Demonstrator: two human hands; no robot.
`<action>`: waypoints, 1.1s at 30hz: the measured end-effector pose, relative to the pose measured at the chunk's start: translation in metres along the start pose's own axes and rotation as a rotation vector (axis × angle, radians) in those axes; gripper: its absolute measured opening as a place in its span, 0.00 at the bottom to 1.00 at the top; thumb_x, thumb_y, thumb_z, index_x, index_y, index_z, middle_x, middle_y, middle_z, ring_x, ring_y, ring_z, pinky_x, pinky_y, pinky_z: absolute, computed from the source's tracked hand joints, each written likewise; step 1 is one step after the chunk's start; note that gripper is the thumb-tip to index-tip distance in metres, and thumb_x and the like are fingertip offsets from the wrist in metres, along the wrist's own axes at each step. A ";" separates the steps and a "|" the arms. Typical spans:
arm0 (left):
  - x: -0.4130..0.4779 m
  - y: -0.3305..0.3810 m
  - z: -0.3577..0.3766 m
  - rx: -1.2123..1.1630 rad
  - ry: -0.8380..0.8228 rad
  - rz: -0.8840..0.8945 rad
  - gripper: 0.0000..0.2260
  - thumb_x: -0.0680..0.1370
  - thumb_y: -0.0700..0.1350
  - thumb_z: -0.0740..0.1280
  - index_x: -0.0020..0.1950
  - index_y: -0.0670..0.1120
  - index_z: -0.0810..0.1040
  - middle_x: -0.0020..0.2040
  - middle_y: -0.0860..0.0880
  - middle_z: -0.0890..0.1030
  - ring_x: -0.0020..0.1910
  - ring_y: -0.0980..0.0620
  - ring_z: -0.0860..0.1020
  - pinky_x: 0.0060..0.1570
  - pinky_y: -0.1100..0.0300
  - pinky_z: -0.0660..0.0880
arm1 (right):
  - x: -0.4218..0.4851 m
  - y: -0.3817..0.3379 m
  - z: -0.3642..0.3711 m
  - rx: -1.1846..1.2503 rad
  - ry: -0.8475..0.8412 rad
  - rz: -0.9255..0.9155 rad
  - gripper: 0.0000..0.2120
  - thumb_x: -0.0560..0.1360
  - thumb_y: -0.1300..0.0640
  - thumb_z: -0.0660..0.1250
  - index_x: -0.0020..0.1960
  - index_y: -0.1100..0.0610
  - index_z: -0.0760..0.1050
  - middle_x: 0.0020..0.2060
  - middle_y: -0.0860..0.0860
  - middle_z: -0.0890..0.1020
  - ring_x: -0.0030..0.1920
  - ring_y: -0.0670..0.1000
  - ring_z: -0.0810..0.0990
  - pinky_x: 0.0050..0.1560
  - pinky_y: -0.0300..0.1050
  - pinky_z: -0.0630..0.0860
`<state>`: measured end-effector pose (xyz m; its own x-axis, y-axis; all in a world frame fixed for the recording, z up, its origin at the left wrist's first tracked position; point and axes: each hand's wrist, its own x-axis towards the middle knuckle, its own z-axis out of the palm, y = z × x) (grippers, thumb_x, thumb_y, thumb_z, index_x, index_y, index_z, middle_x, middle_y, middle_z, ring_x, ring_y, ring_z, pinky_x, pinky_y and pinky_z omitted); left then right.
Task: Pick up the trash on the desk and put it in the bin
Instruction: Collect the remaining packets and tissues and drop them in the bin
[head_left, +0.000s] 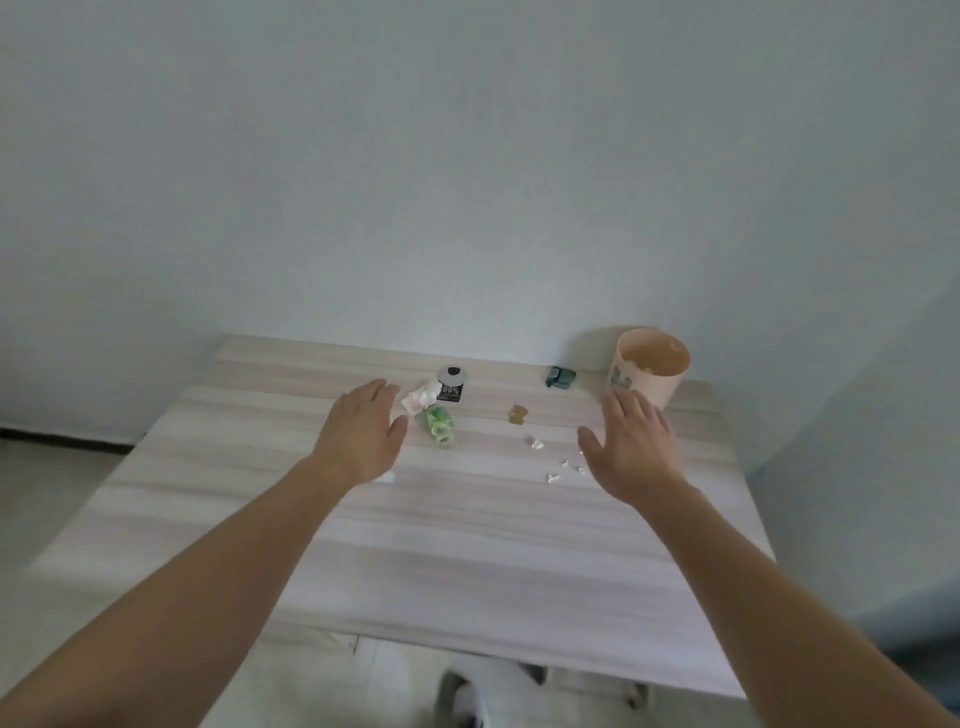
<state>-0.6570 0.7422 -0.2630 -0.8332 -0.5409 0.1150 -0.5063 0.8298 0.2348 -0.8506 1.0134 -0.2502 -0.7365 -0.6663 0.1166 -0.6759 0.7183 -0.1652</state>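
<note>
The trash lies scattered across the far half of the table (467, 545), a pale wood-grain top set against a plain wall. At the left of the scatter sit a crumpled white-and-pink wrapper (422, 396), a green wrapper (439, 423) just in front of it, and a black packet (451, 391) with a grey round top behind, all three close together or touching. Toward the middle lies a small brown scrap (518, 414), and nearer the viewer a trail of white crumbs (558, 467). A dark green packet (560, 376) rests at the far edge, near the bin.

The left hand (363, 431) hovers palm down with fingers spread and relaxed, grasping nothing; its fingertips are just beside the white-and-pink wrapper, and whether they touch it cannot be told. A small white scrap (387, 477) shows at the heel of this hand. The right hand (631, 447) is likewise spread flat and empty, above the table beside the white crumbs, its fingertips reaching in front of the bin's lower wall.

The bin (660, 387), a peach-coloured round tub with a printed picture on its side, stands upright at the far right corner of the table. Its inside looks brownish with a few pale bits near the rim; what they are is too blurred to tell.
</note>
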 end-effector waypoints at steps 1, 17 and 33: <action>-0.011 -0.008 0.001 0.006 -0.020 -0.026 0.21 0.79 0.49 0.59 0.69 0.41 0.69 0.68 0.41 0.72 0.68 0.41 0.69 0.67 0.47 0.66 | -0.006 -0.006 0.005 0.008 -0.014 -0.005 0.29 0.78 0.43 0.55 0.73 0.58 0.61 0.71 0.55 0.67 0.72 0.56 0.63 0.73 0.54 0.60; -0.032 -0.134 0.055 -0.078 -0.177 -0.155 0.23 0.80 0.50 0.58 0.73 0.42 0.64 0.73 0.42 0.66 0.72 0.43 0.65 0.71 0.49 0.61 | 0.013 -0.120 0.097 -0.032 -0.240 -0.039 0.30 0.79 0.43 0.54 0.76 0.56 0.56 0.75 0.52 0.62 0.76 0.54 0.56 0.75 0.52 0.54; 0.053 -0.171 0.141 -0.090 -0.470 0.004 0.23 0.78 0.48 0.62 0.72 0.46 0.62 0.72 0.46 0.66 0.69 0.44 0.66 0.65 0.49 0.68 | 0.110 -0.159 0.182 0.014 -0.431 0.023 0.30 0.78 0.45 0.58 0.75 0.57 0.57 0.74 0.53 0.64 0.74 0.55 0.61 0.72 0.53 0.61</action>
<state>-0.6456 0.5915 -0.4327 -0.8560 -0.3993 -0.3284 -0.4986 0.8054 0.3205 -0.8193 0.7900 -0.3895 -0.6711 -0.6748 -0.3070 -0.6566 0.7333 -0.1767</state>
